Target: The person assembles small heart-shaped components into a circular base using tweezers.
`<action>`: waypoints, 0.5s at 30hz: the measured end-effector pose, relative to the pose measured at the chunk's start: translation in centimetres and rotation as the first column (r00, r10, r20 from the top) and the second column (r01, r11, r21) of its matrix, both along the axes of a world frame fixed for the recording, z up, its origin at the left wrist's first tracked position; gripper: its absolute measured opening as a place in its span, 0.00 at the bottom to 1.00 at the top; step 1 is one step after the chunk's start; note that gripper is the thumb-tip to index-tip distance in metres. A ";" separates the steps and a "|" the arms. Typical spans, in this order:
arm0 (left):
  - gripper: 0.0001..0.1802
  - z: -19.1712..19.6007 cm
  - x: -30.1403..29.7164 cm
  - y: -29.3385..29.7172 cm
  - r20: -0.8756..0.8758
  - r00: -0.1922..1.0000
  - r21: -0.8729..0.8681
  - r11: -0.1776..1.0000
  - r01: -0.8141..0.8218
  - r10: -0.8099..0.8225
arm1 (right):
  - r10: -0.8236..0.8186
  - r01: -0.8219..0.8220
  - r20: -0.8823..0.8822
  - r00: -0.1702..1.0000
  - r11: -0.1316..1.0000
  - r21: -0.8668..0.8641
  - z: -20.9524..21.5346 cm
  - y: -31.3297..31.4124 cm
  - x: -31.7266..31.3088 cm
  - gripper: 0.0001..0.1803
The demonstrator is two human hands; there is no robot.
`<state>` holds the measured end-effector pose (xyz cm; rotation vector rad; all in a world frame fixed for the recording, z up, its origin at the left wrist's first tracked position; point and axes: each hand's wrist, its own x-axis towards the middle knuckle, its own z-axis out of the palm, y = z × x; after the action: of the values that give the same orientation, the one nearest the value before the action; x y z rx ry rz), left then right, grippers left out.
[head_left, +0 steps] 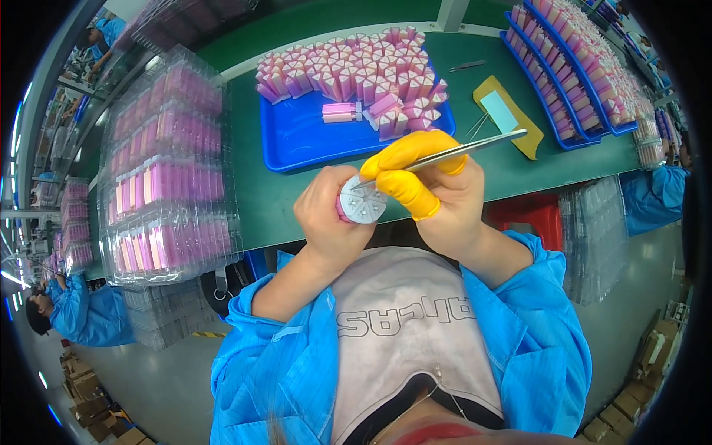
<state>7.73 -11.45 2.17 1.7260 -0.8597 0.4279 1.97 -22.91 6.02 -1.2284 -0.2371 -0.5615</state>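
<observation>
Overhead, green bench [519, 167] — left hand [326, 219] grips pink case [361, 204], right hand [437, 200] pinches tweezers [460, 150].

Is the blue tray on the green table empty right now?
No: the blue tray holds a crowd of small pink wedge-shaped pieces across its far half, with only its near part bare.

Single head-worn fisheye view — looking steeply down, close over the person's chest and raised hands, toward a green workbench [297, 196] curving away beyond.

Pink pieces [356, 70], blue tray [297, 133]
</observation>
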 end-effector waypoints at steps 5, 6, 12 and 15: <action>0.15 -0.2 0.1 -0.1 0.007 1.000 0.003 1.000 0.008 -0.008 | -0.034 0.032 -0.010 0.999 0.994 -0.107 0.0 -0.2 0.0 0.10; 0.15 -0.2 0.1 -0.1 0.007 1.000 0.003 1.000 0.010 -0.010 | -0.035 0.034 -0.010 0.999 0.994 -0.106 -0.1 -0.2 0.1 0.10; 0.15 -0.2 0.1 0.0 -0.015 1.000 0.009 1.000 0.019 -0.019 | 0.003 -0.003 0.004 1.000 1.000 0.031 -0.1 0.0 0.1 0.10; 0.15 -0.1 0.1 0.0 0.004 1.000 0.022 1.000 0.008 -0.008 | 0.004 -0.004 0.000 1.000 0.999 -0.046 -0.2 -0.1 0.2 0.10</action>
<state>7.88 -11.48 2.04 1.7416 -0.8766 0.4184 2.18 -23.04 5.81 -1.2717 -0.2536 -0.5550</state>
